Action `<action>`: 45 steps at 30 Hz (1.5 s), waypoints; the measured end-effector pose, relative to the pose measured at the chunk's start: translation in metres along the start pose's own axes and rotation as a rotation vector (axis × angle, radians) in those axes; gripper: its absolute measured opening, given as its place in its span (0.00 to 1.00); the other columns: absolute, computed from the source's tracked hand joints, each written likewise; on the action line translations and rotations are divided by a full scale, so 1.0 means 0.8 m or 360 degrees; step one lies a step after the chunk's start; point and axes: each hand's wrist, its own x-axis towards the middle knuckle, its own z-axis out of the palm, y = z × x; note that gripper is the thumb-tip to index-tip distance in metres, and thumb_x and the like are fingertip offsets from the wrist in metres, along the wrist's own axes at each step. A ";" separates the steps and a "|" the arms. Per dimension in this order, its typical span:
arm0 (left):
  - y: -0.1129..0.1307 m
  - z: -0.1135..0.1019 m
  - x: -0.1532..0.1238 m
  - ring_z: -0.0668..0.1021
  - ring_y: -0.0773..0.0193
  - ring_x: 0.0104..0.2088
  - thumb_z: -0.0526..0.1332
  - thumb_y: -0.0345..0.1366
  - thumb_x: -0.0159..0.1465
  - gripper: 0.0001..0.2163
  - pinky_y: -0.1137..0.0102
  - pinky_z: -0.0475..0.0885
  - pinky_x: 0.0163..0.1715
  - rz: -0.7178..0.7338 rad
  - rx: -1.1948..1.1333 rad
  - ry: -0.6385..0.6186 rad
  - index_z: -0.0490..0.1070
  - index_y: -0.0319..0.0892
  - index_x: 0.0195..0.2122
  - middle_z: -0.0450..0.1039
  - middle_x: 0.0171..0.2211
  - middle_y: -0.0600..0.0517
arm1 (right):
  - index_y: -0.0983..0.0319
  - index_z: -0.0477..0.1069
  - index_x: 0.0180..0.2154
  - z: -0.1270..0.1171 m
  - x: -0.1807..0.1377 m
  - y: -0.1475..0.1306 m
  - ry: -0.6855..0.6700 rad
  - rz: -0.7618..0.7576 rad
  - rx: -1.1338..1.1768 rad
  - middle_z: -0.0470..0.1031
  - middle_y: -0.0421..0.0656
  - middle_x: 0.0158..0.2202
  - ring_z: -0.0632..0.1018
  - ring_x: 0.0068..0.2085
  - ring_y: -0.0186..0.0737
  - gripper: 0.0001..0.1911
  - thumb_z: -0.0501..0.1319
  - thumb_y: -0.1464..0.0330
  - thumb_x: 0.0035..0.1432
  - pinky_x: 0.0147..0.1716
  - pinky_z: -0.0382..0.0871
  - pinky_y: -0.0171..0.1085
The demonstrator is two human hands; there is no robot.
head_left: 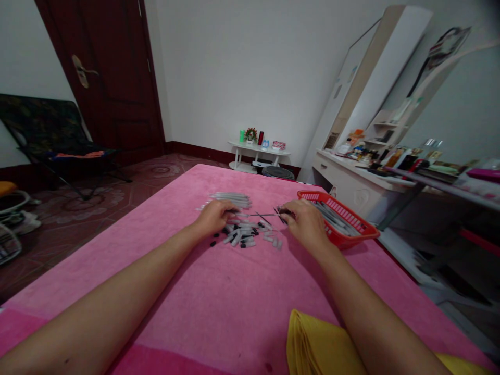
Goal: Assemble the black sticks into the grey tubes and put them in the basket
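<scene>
My left hand point(214, 217) is closed, its fingertips pinching a clear pen barrel point(242, 214). My right hand point(307, 223) is closed too, pinching the far end of a thin dark pen refill point(262, 214). That refill runs level between the hands, in line with the barrel; whether its tip sits inside is too small to tell. Beneath and in front of them lies a heap of clear and black pen caps point(238, 235). Several grey-white pens point(231, 199) lie side by side beyond my left hand. More dark refills lie by my right fingertips, partly hidden.
A red plastic basket point(357, 240) holding pen parts point(339, 219) stands right of my right hand. Folded yellow cloth point(320, 344) lies near the front edge of the pink-covered table point(219, 297). A dresser point(351, 174) is at the right, a folding chair point(47, 125) at the left.
</scene>
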 end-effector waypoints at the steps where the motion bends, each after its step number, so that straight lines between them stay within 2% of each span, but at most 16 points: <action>1: 0.000 0.000 0.000 0.77 0.55 0.34 0.62 0.30 0.51 0.09 0.63 0.71 0.40 -0.0015 -0.0029 0.0009 0.79 0.45 0.32 0.78 0.31 0.48 | 0.60 0.76 0.34 0.000 0.000 -0.001 -0.0003 0.0004 -0.0009 0.77 0.43 0.35 0.71 0.39 0.41 0.07 0.59 0.71 0.55 0.35 0.58 0.36; 6: -0.002 0.001 0.001 0.77 0.55 0.33 0.62 0.29 0.51 0.09 0.62 0.71 0.39 -0.0004 -0.0123 0.0051 0.79 0.45 0.33 0.78 0.31 0.48 | 0.60 0.76 0.34 -0.002 -0.001 -0.004 -0.0057 0.0048 -0.0083 0.77 0.43 0.34 0.71 0.38 0.41 0.07 0.59 0.71 0.55 0.34 0.57 0.36; 11: -0.004 0.003 0.000 0.77 0.56 0.34 0.60 0.27 0.53 0.11 0.63 0.71 0.40 0.0053 -0.0045 0.0010 0.79 0.44 0.34 0.78 0.33 0.47 | 0.60 0.76 0.33 -0.001 0.001 -0.003 -0.0055 0.0053 -0.0069 0.77 0.43 0.34 0.71 0.38 0.41 0.06 0.59 0.71 0.55 0.34 0.58 0.36; 16: 0.006 0.007 0.000 0.77 0.58 0.37 0.59 0.25 0.55 0.12 0.64 0.71 0.39 0.0118 0.0162 -0.0104 0.78 0.40 0.37 0.78 0.35 0.46 | 0.61 0.76 0.32 0.002 0.000 -0.007 -0.0018 -0.0002 0.0064 0.77 0.43 0.35 0.73 0.39 0.41 0.06 0.60 0.74 0.53 0.36 0.61 0.36; 20: 0.020 0.015 0.000 0.78 0.59 0.36 0.59 0.25 0.54 0.11 0.65 0.72 0.39 0.0158 0.0114 -0.0070 0.77 0.40 0.36 0.78 0.34 0.47 | 0.60 0.75 0.34 0.013 -0.001 -0.020 0.0014 0.0019 0.0379 0.77 0.43 0.34 0.74 0.37 0.39 0.06 0.61 0.73 0.53 0.36 0.63 0.36; 23: 0.021 0.021 0.002 0.78 0.60 0.34 0.59 0.26 0.54 0.09 0.66 0.73 0.38 0.0022 -0.0066 0.0068 0.77 0.38 0.35 0.78 0.32 0.48 | 0.60 0.71 0.45 0.029 -0.003 -0.031 0.0154 0.0212 0.0691 0.77 0.41 0.35 0.75 0.33 0.37 0.16 0.63 0.68 0.52 0.34 0.65 0.35; 25: 0.017 0.022 0.004 0.78 0.60 0.34 0.58 0.27 0.54 0.09 0.66 0.73 0.38 -0.0117 -0.0216 0.0239 0.76 0.38 0.34 0.78 0.33 0.48 | 0.60 0.69 0.48 0.042 -0.007 -0.035 0.0163 0.0274 0.0750 0.76 0.41 0.35 0.74 0.32 0.36 0.19 0.63 0.67 0.53 0.33 0.65 0.34; 29: 0.002 0.018 0.008 0.79 0.60 0.34 0.60 0.30 0.53 0.09 0.66 0.74 0.37 -0.0297 -0.0448 0.0530 0.75 0.36 0.35 0.78 0.33 0.48 | 0.59 0.75 0.36 0.067 -0.020 -0.037 -0.0101 0.0076 0.0481 0.76 0.43 0.35 0.74 0.38 0.39 0.07 0.62 0.71 0.53 0.36 0.64 0.35; 32: -0.005 0.017 0.010 0.79 0.60 0.32 0.61 0.31 0.53 0.10 0.66 0.74 0.36 -0.0364 -0.0539 0.0589 0.75 0.35 0.36 0.78 0.32 0.47 | 0.58 0.76 0.36 0.080 -0.027 -0.040 -0.0252 -0.0037 0.0269 0.76 0.43 0.36 0.74 0.41 0.41 0.07 0.62 0.73 0.54 0.38 0.63 0.35; 36: -0.006 0.022 0.010 0.79 0.60 0.34 0.61 0.31 0.53 0.10 0.64 0.74 0.38 -0.0356 -0.0489 0.0572 0.76 0.36 0.35 0.78 0.34 0.47 | 0.57 0.75 0.38 0.088 -0.027 -0.046 -0.0303 -0.0038 0.0092 0.75 0.44 0.36 0.73 0.42 0.43 0.08 0.62 0.71 0.54 0.36 0.62 0.36; 40: -0.004 0.027 0.005 0.79 0.59 0.36 0.59 0.29 0.54 0.09 0.64 0.74 0.40 -0.0224 -0.0316 0.0469 0.76 0.36 0.35 0.78 0.35 0.47 | 0.60 0.74 0.36 0.089 -0.024 -0.047 -0.0281 -0.0019 0.0048 0.75 0.45 0.37 0.73 0.42 0.44 0.06 0.62 0.72 0.54 0.37 0.62 0.36; 45: 0.006 0.026 -0.003 0.78 0.59 0.38 0.58 0.27 0.57 0.10 0.65 0.72 0.40 0.0050 0.0095 0.0240 0.77 0.40 0.37 0.78 0.36 0.47 | 0.60 0.73 0.35 0.088 -0.025 -0.040 -0.0141 0.0093 0.0280 0.77 0.44 0.34 0.75 0.37 0.42 0.05 0.60 0.73 0.54 0.36 0.62 0.37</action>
